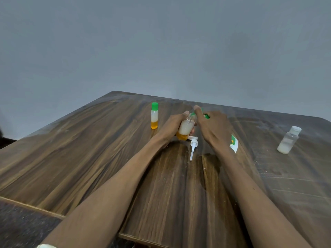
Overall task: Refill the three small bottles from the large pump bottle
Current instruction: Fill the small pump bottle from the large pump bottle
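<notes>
Left hand [172, 125] is wrapped around a small bottle [186, 128], tilted and lifted just off the worktop [89, 149], white liquid over an orange layer inside. Right hand [212, 127] pinches at its neck, a green cap [193, 114] showing between the fingers; whether it is going on or coming off I cannot tell. That bottle looks light, thin plastic, likely to give if squeezed and slick if any liquid has run down, so a grip round the body with the neck steadied seems right. A second small bottle with green cap [154, 115] stands upright to the left, well apart. A third, clear-capped bottle [288, 140], stands far right, low on white liquid. A white pump head [193, 146] lies on the worktop right under the hands, easy to knock. The large bottle is mostly hidden behind the right hand; only a green and white label [234, 143] peeks out.
</notes>
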